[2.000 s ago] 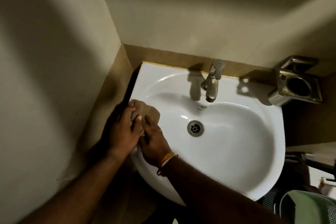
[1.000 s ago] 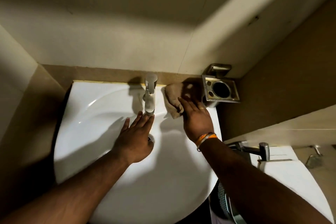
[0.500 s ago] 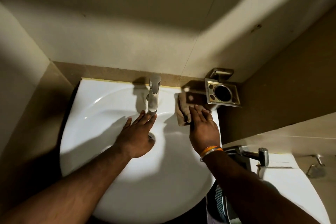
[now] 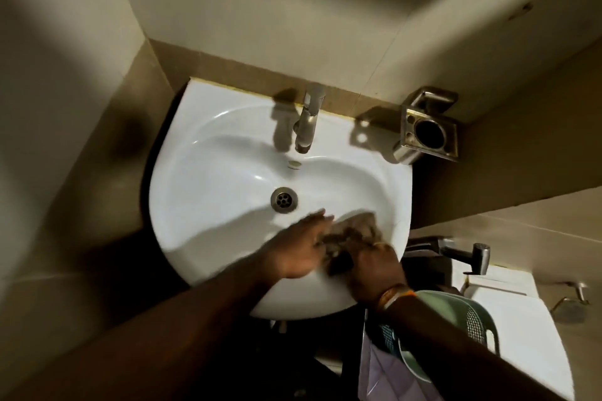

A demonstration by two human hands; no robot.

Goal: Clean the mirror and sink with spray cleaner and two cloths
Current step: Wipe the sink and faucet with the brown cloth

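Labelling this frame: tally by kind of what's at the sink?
Hands: 2 (left, right)
Cloth: 1
Sink: 1
Tap: 1
Drain: 1
Metal holder: 1
Green basket: 1
Total: 8

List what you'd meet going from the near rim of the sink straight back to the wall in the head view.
Cloth under both hands → drain → overflow hole → faucet → tan tile strip at the wall.
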